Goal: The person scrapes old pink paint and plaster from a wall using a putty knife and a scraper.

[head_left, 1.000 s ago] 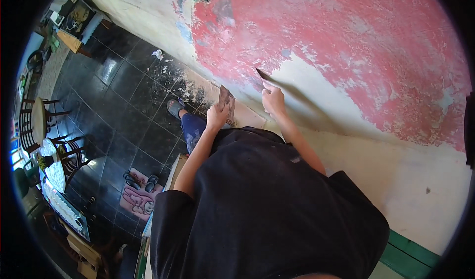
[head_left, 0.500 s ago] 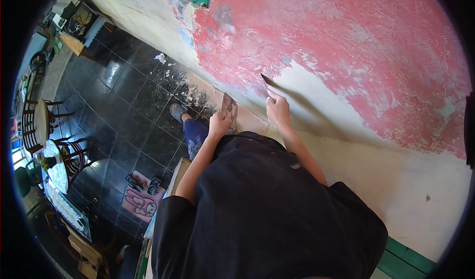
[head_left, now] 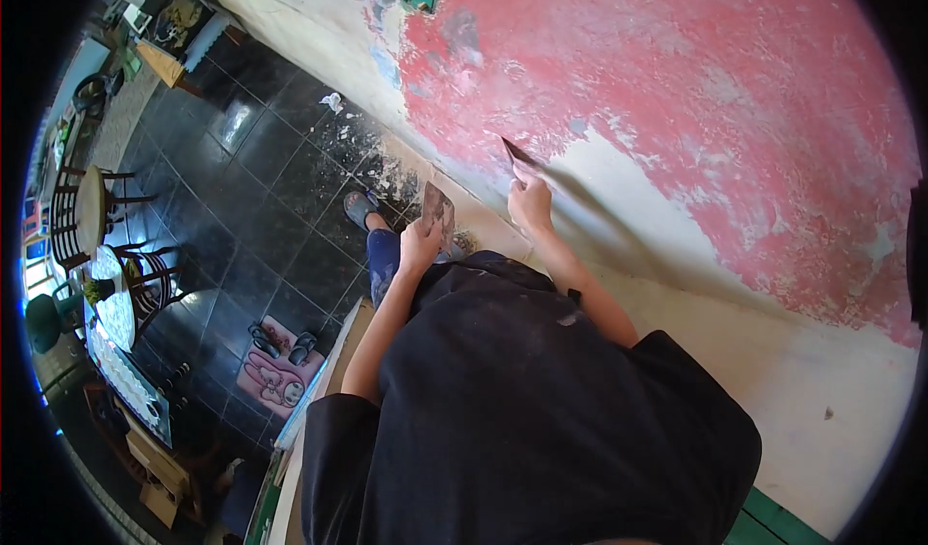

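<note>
Guessing you're working the wall [head_left: 657, 71], left hand [head_left: 418, 248] and right hand [head_left: 531, 204] wrapped round scrapers [head_left: 438, 206]; mind right blade [head_left: 513, 152] angle next.

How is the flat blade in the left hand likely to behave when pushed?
The blade looks thin, so it is probably light. It juts straight from the left hand without sagging, suggesting some stiffness. Patchy smears on its face may make it less slick.
</note>
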Demonstrator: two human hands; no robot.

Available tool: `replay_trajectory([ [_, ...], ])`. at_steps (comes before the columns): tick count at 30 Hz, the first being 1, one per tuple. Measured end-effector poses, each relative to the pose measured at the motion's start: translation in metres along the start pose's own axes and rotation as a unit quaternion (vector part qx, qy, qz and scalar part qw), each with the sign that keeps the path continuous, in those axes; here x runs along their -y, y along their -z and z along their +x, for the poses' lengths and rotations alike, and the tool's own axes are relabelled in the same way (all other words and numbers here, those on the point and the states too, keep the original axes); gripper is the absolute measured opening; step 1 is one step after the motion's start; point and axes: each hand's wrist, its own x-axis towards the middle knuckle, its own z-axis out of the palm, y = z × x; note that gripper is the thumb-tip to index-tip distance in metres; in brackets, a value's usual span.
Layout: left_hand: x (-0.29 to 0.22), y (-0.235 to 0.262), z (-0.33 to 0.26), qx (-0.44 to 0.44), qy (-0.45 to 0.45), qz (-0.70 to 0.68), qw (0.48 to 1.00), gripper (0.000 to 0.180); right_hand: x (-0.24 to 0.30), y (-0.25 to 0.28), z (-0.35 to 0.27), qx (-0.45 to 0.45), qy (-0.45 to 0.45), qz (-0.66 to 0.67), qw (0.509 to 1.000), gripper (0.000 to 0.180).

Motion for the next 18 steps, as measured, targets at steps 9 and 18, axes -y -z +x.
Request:
replay_trajectory([
  [9,-0.008,0.008,0.005,-0.019,-0.003,-0.015,1.000,0.039,0.000,-0.008,0.010,0.013,0.001,-0.063,0.998,0.039],
  [18,0.008,0.016,0.010,-0.013,0.014,0.001,1.000,0.039,0.013,-0.009,0.013,0.045,-0.036,-0.052,0.997,0.038],
])
